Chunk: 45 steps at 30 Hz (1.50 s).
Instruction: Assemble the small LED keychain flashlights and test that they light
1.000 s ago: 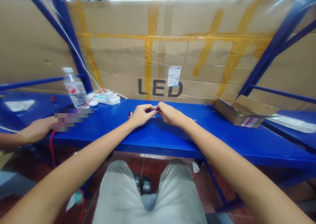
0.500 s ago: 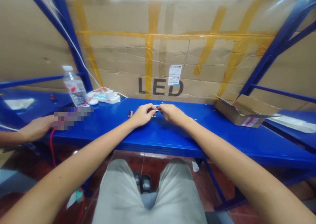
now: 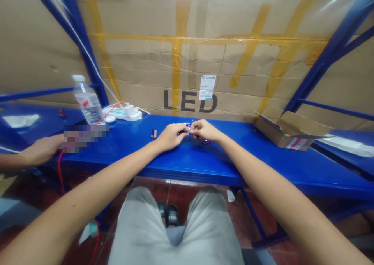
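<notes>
My left hand and my right hand meet over the middle of the blue table. Thumbs and fingertips of both are pinched together on a small, thin, shiny purple-and-silver piece, mostly covered by the fingers. Its kind is too small to make out. Just behind the fingertips more purple-and-silver pieces show in part. Beside my left wrist, a pair of short purple-and-silver cylinders, like small batteries, lies on the table.
An open cardboard box sits at the right. On the left are a water bottle, a white power strip with cables, and another person's hand by a blurred-out object. A large carton stands behind the table.
Both hands have shifted slightly right. My right hand has turned, its fingers now curled in towards the left fingertips. More of the purple-and-silver pieces show around the hands.
</notes>
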{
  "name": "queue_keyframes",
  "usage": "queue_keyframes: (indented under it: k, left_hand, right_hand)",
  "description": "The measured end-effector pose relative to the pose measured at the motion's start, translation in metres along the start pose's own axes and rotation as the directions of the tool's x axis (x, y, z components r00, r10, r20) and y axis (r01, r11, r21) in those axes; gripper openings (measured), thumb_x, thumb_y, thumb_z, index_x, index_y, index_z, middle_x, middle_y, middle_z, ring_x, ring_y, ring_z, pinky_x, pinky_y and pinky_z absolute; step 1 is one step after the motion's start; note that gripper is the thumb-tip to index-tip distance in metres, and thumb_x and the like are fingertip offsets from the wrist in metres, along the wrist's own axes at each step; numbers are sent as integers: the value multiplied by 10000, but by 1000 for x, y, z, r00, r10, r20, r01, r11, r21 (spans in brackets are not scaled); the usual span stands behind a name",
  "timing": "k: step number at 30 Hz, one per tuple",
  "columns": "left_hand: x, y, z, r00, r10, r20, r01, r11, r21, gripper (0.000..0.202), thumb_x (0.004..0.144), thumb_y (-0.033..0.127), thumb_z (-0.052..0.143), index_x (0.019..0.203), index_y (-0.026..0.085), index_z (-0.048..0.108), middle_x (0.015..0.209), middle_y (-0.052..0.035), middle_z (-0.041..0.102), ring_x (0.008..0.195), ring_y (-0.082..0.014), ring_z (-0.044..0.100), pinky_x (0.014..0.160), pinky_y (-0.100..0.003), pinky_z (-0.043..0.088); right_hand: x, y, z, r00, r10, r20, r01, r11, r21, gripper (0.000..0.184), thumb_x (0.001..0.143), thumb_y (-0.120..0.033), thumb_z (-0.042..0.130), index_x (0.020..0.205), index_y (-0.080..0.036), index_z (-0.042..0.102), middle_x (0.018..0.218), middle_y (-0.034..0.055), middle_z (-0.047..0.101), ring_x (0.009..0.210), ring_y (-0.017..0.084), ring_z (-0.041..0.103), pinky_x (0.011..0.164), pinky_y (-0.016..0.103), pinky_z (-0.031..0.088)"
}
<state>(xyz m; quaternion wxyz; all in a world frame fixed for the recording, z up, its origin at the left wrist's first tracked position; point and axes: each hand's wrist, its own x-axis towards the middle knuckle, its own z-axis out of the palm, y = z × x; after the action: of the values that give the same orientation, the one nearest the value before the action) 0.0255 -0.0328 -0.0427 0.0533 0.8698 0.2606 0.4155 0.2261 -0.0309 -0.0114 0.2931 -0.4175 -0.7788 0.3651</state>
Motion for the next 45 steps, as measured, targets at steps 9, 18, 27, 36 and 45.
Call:
queue_keyframes:
  k: [9,18,27,36,45]
  left_hand:
    - [1,-1,3,996,-47,-79,40,995,-88,50,863,199,629,841,174,666,909,-58,730,868,-195,669,832,-321,499]
    - [1,3,2,997,46,-54,-48,998,-33,77,883,173,590,857,186,662,921,-57,727,871,-183,669,825,-312,505]
    - [0,0,0,998,-50,-44,50,999,-16,106,848,202,621,940,179,668,928,-50,710,841,-182,652,798,-306,506]
    - [-1,1,-2,990,-126,-58,120,989,-88,113,854,217,611,944,171,660,950,-60,707,868,-187,656,816,-327,520]
    - [-2,-4,3,980,-187,-73,162,951,-264,275,835,204,644,1095,165,565,1017,-85,679,962,-200,671,891,-360,551]
  right_hand:
    - [2,-3,4,998,-28,-58,30,999,29,95,768,-165,605,692,-173,548,501,-38,557,386,84,443,395,207,324]
    - [-4,-10,3,978,197,70,-209,911,357,160,663,-100,639,621,-178,506,432,-42,471,334,56,311,338,199,194]
    - [-2,-5,-2,998,55,34,-57,994,90,162,806,-213,683,692,-160,580,586,7,603,454,93,506,401,207,389]
    - [-5,-4,-2,994,69,90,-91,958,271,323,932,-453,596,808,-154,597,642,24,630,481,101,540,459,217,463]
    - [6,8,-3,996,86,26,-89,942,325,623,959,-670,379,908,-141,705,808,109,733,732,181,695,702,290,563]
